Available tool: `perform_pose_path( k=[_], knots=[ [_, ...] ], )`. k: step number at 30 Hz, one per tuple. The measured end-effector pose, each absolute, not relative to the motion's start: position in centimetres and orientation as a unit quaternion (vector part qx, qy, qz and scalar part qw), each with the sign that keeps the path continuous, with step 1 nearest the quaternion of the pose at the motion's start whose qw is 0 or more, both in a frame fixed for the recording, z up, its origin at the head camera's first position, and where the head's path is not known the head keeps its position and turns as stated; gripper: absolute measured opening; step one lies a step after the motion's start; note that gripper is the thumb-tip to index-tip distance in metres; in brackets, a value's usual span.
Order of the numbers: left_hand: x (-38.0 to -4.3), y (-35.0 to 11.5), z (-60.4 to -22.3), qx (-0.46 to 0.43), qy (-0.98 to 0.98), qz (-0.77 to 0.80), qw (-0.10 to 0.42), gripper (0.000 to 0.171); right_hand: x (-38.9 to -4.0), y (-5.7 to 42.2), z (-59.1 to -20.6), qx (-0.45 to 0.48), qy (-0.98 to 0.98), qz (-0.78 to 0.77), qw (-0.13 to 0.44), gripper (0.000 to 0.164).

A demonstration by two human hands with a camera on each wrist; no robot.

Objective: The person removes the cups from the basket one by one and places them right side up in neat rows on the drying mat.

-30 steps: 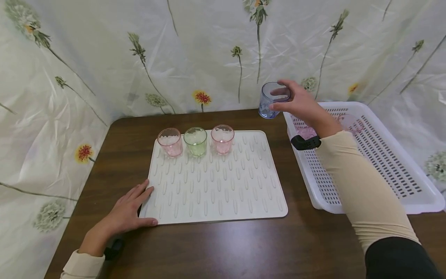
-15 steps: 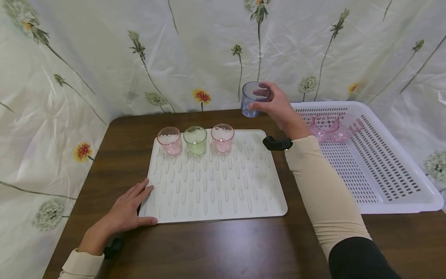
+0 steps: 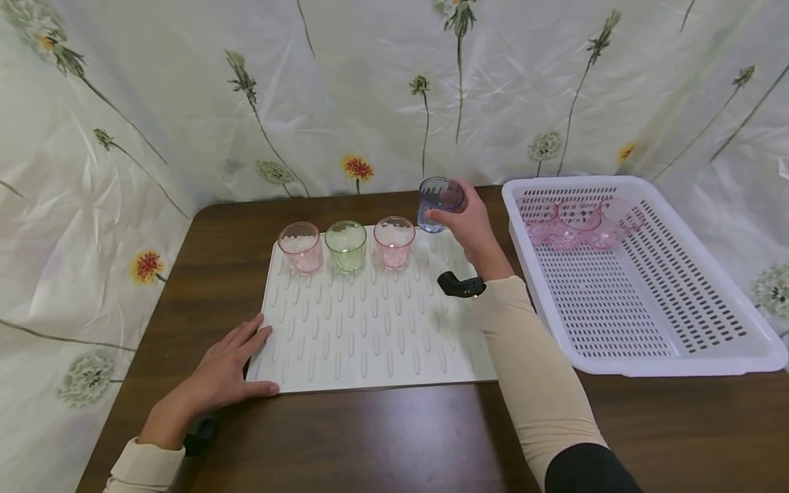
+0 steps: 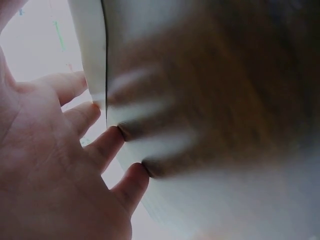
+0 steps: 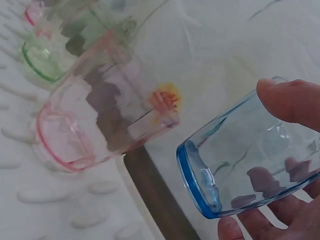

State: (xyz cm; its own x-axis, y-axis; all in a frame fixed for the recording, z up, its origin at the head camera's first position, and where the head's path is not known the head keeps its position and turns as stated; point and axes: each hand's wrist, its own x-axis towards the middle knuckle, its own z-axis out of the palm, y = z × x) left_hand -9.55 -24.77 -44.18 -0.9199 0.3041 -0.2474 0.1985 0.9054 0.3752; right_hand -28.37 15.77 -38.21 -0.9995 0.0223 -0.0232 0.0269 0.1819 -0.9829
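Observation:
A clear blue drinking glass [image 3: 435, 198] is gripped by my right hand [image 3: 471, 222] near the back edge of the white ridged mat [image 3: 370, 329]. In the right wrist view, thumb and fingers wrap the blue glass [image 5: 245, 155], its base apart from the mat. To its left a pink glass [image 3: 394, 245], a green glass [image 3: 346, 248] and another pink glass [image 3: 301, 249] stand upright in a row along the mat's back. My left hand [image 3: 224, 373] rests with spread, straight fingers at the mat's left edge; the left wrist view shows its fingertips [image 4: 132, 182] touching that edge.
To the right stands a white perforated basket [image 3: 672, 274] holding several pink glasses [image 3: 573, 226] at its back left. Everything rests on a dark wooden table [image 3: 394, 438]. A flower-patterned sheet [image 3: 345, 89] hangs behind the table's back edge.
My right hand has carried the blue glass left from beside the basket, then lowered it toward the mat's back edge. The left hand and the three standing glasses have stayed put.

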Motion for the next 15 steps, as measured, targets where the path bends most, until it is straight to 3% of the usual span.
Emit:
perform_pose_path(
  k=[15],
  knots=[
    [-9.5, -24.7, -44.1, 0.130, 0.966, 0.170, 0.147, 0.104, -27.5, 16.0, -40.6, 0.036, 0.799, -0.600, 0.002, 0.084]
  ],
)
